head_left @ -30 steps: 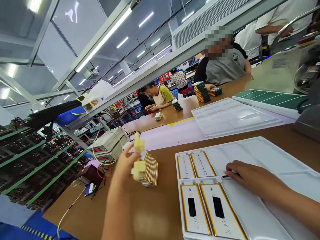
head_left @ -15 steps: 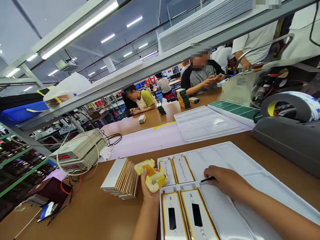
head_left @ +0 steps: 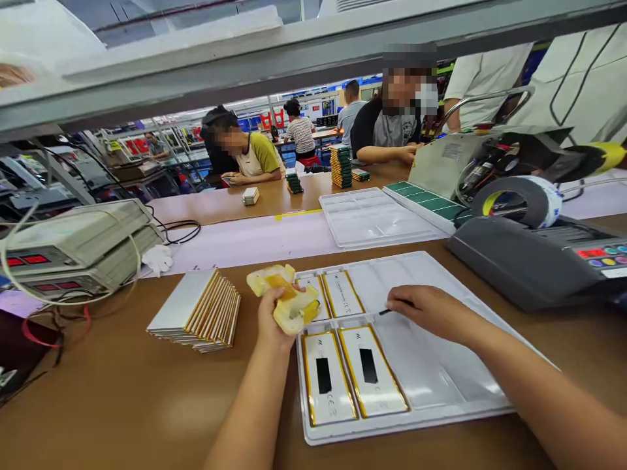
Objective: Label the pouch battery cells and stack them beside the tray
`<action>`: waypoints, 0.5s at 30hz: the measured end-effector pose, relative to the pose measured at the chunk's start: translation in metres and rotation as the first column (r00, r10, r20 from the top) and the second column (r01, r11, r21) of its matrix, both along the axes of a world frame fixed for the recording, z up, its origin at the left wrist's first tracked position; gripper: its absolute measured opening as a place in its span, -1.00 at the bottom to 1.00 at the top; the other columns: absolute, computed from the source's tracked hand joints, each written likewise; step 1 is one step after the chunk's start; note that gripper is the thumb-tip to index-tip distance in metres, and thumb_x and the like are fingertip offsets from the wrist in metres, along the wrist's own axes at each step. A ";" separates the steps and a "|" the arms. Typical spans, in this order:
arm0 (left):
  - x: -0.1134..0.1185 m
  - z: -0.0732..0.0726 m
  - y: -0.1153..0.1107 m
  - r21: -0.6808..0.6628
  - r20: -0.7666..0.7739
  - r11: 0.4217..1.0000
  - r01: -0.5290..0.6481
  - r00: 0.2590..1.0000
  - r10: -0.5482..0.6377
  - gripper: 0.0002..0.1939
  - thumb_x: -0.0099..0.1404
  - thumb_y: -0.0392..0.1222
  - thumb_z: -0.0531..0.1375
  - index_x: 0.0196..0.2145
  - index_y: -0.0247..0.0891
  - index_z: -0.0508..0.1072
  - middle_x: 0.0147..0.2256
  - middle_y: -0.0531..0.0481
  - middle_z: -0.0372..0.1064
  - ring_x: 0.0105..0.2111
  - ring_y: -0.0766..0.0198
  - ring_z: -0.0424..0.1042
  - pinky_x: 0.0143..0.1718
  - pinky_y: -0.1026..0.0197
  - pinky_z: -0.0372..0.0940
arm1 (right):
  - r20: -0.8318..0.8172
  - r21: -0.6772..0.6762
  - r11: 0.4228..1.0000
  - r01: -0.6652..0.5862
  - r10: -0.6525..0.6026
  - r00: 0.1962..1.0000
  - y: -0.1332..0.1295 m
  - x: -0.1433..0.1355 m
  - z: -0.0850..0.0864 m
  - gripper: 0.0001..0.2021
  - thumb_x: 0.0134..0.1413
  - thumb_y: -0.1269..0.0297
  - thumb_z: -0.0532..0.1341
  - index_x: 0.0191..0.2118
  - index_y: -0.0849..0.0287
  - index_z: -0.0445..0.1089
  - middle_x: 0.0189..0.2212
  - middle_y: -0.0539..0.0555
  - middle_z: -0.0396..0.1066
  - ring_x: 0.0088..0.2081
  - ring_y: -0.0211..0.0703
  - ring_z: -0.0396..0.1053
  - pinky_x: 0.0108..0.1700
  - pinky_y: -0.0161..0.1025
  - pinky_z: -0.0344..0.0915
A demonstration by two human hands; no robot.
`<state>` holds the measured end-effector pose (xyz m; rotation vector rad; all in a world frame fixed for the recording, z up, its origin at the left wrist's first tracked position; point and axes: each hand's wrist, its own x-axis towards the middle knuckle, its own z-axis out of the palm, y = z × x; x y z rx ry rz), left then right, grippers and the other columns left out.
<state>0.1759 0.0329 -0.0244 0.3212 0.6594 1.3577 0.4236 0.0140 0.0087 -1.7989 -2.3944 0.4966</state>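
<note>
My left hand (head_left: 275,321) is wrapped round a yellow and cream block (head_left: 289,297) at the tray's left edge. Over the middle of the white plastic tray (head_left: 431,385), my right hand (head_left: 421,310) pinches a small black strip (head_left: 386,311). Two white battery packs with yellow edges lie in the tray's front compartment, the left one (head_left: 329,398) and the right one (head_left: 385,391), each with a black patch. Behind them lie two more packs, one bare of any patch (head_left: 343,294) and one partly hidden by the block.
A leaning stack of packs (head_left: 196,310) stands left of the tray. Grey instruments (head_left: 83,241) with cables sit at the far left. A tape dispenser (head_left: 519,261) is on the right, another tray (head_left: 382,219) behind. People sit across the bench.
The camera view has turned and levelled, so the bench appears shifted left and up. Both hands keep their holds; the black strip stays over the tray.
</note>
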 end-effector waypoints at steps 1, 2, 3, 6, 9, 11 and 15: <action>-0.001 0.000 -0.002 0.052 0.022 0.998 0.045 0.999 -0.046 -0.88 -0.05 -0.23 0.09 -0.55 -0.35 0.36 -0.54 -0.05 0.31 -0.47 0.17 0.35 -0.42 0.06 0.28 | 0.094 0.049 0.999 -0.007 0.002 0.996 -0.007 -0.006 0.003 -0.72 0.08 0.16 -0.08 -0.44 0.09 0.31 -0.44 -0.01 0.38 -0.39 -0.19 0.30 -0.42 -0.31 0.10; -0.001 0.000 -0.003 0.091 0.044 0.992 0.089 0.995 -0.094 -0.87 -0.05 -0.25 0.08 -0.54 -0.35 0.36 -0.54 -0.05 0.31 -0.46 0.18 0.34 -0.39 0.07 0.28 | 0.190 0.092 0.996 -0.022 0.004 0.982 -0.013 -0.013 0.005 -0.74 0.08 0.20 -0.06 -0.45 0.10 0.31 -0.45 0.00 0.38 -0.40 -0.18 0.30 -0.43 -0.31 0.08; 0.000 -0.002 -0.004 0.109 0.064 0.985 0.137 0.987 -0.144 -0.87 -0.06 -0.26 0.07 -0.53 -0.36 0.37 -0.54 -0.05 0.31 -0.46 0.20 0.34 -0.37 0.09 0.28 | 0.274 0.128 0.991 -0.044 0.007 0.962 -0.018 -0.018 0.006 -0.76 0.07 0.24 -0.04 -0.45 0.12 0.31 -0.46 0.02 0.38 -0.41 -0.17 0.30 -0.45 -0.31 0.06; 0.005 -0.010 -0.004 0.085 0.112 0.966 0.245 0.961 -0.253 -0.84 -0.07 -0.27 0.06 -0.50 -0.37 0.37 -0.52 -0.07 0.32 -0.45 0.21 0.34 -0.35 0.11 0.28 | 0.430 0.185 0.976 -0.111 0.021 0.903 -0.030 -0.032 0.002 -0.79 0.07 0.33 -0.04 -0.44 0.16 0.31 -0.48 0.08 0.37 -0.43 -0.14 0.31 -0.46 -0.28 0.05; 0.009 -0.017 0.000 0.068 0.131 0.964 0.259 0.955 -0.266 -0.84 -0.07 -0.28 0.07 -0.47 -0.37 0.37 -0.51 -0.07 0.34 -0.44 0.18 0.36 -0.34 0.08 0.28 | 0.488 0.178 0.974 -0.140 0.036 0.872 -0.037 -0.045 -0.003 -0.82 0.02 0.44 -0.03 -0.40 0.19 0.31 -0.47 0.13 0.37 -0.43 -0.10 0.30 -0.46 -0.24 0.06; 0.008 -0.020 0.003 0.053 0.137 0.974 0.222 0.964 -0.227 -0.86 -0.04 -0.27 0.09 -0.47 -0.36 0.37 -0.53 -0.05 0.34 -0.46 0.20 0.37 -0.34 0.07 0.28 | 0.520 0.141 0.981 -0.135 0.042 0.853 -0.041 -0.056 -0.004 -0.80 -0.05 0.53 -0.02 -0.39 0.22 0.31 -0.45 0.18 0.36 -0.42 -0.08 0.30 -0.46 -0.23 0.07; 0.006 -0.023 0.006 -0.013 0.151 0.991 0.130 0.980 -0.127 -0.85 0.01 -0.21 0.15 -0.46 -0.36 0.38 -0.54 -0.02 0.34 -0.51 0.26 0.36 -0.32 0.09 0.30 | 0.559 0.091 0.994 -0.064 0.002 0.829 -0.043 -0.071 -0.002 -0.79 -0.09 0.56 -0.01 -0.36 0.27 0.34 -0.42 0.25 0.37 -0.37 -0.01 0.31 -0.44 -0.21 0.09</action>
